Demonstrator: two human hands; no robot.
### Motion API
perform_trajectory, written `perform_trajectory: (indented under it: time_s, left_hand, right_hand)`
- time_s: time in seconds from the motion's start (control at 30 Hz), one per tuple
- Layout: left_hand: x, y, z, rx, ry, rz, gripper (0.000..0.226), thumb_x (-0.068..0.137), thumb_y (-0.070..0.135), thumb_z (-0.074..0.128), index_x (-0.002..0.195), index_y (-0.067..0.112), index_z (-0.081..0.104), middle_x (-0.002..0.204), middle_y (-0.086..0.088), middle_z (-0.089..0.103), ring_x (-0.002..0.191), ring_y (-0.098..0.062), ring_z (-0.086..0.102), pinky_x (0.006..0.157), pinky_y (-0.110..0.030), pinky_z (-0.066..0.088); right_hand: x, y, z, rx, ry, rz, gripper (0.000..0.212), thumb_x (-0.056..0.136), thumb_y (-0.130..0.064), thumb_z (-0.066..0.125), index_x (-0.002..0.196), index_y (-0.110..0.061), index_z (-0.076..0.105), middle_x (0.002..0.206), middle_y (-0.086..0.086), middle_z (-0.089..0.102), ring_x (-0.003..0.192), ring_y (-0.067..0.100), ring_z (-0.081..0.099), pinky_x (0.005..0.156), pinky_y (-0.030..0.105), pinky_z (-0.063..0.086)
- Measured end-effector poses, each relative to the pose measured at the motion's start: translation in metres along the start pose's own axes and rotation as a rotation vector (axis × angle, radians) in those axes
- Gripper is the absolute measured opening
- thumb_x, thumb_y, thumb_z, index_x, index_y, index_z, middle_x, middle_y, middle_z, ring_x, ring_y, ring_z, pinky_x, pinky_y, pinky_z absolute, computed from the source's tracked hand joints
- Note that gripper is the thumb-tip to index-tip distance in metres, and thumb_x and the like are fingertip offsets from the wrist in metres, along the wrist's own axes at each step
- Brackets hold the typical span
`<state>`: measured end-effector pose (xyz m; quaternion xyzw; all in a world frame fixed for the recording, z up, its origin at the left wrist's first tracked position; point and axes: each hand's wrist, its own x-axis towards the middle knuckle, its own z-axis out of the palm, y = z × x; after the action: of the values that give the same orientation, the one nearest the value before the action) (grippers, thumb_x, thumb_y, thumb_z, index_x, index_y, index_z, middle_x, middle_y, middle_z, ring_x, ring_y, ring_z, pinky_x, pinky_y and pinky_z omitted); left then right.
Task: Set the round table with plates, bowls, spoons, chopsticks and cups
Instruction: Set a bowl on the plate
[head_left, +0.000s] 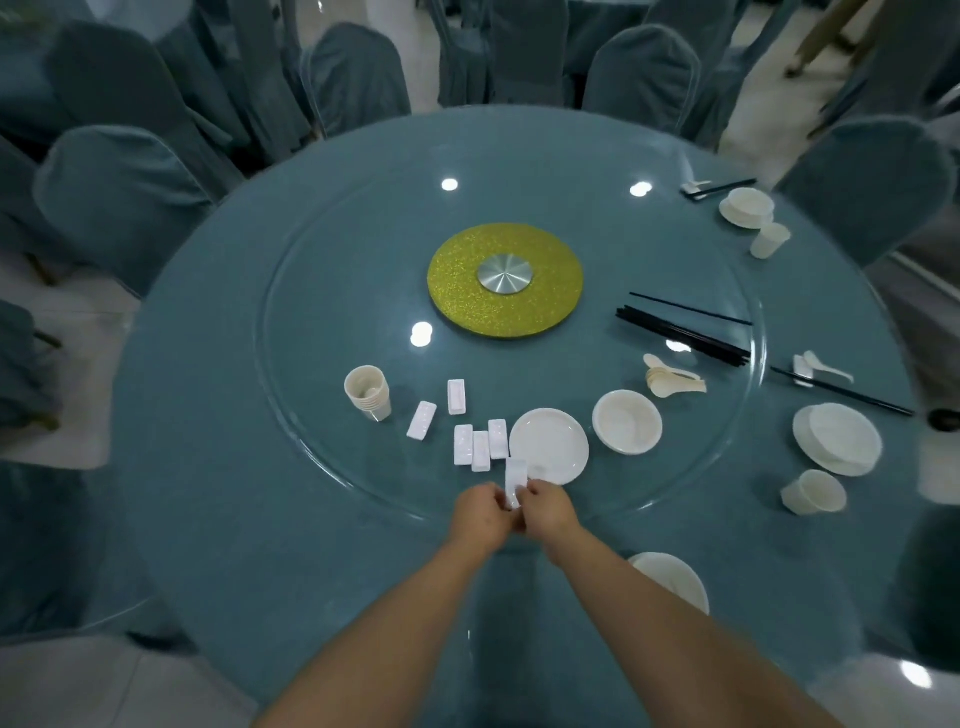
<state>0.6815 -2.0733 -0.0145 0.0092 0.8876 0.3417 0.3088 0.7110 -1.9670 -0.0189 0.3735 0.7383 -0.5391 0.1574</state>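
A person's left hand (480, 512) and right hand (548, 506) meet over the near edge of the glass turntable (322, 457) on a round table (218, 519), the fingers of both curled together and pinching 1 white rest (515, 480), which stands on end between them just beside the stack of plates (549, 445). On the glass lie 5 more white rests: 3 side by side (480, 444), 1 tilted (421, 420) and 1 upright (456, 397). Also on it are 1 stack of cups (368, 392), 1 stack of bowls (627, 421), 1 pile of spoons (670, 378) and 1 bundle of black chopsticks (680, 327). At the right rim, 2 places are laid, each with a bowl on a plate and 1 cup: the nearer (837, 438) and the farther (747, 207). 1 more bowl (675, 579) shows beside the right forearm.
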Motion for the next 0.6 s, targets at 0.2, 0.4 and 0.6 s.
perform_trajectory:
  time_s: [0.2, 0.4, 0.6]
  left_hand:
    - [0.001, 0.027, 0.023, 0.319, -0.064, 0.434, 0.073, 0.079, 0.034, 0.075, 0.143, 0.023, 0.043, 0.14, -0.002, 0.039, 0.126, -0.02, 0.043, 0.107, -0.028, 0.035]
    - [0.0, 0.072, 0.066, 0.503, -0.269, 0.672, 0.04, 0.084, 0.017, 0.066, 0.123, 0.02, 0.061, 0.118, -0.003, 0.062, 0.11, -0.022, 0.056, 0.094, -0.026, 0.039]
    - [-0.007, 0.111, 0.131, 0.47, -0.316, 0.65, 0.028, 0.084, 0.034, 0.067, 0.108, 0.019, 0.065, 0.103, -0.002, 0.061, 0.097, -0.018, 0.057, 0.077, -0.023, 0.037]
  right_hand:
    - [-0.011, 0.037, -0.08, 0.016, -0.061, -0.062, 0.027, 0.099, -0.013, 0.043, 0.091, 0.002, 0.064, 0.068, 0.016, 0.056, 0.059, 0.024, 0.051, 0.058, 0.036, 0.046]
    - [-0.016, 0.082, -0.152, 0.121, -0.067, -0.008, 0.032, 0.1, -0.027, 0.048, 0.072, -0.015, 0.058, 0.055, 0.0, 0.047, 0.045, 0.011, 0.039, 0.047, 0.024, 0.034]
    - [-0.012, 0.132, -0.201, 0.412, 0.108, 0.076, 0.027, 0.097, -0.028, 0.057, 0.086, -0.004, 0.063, 0.061, 0.004, 0.047, 0.053, 0.014, 0.042, 0.05, 0.028, 0.037]
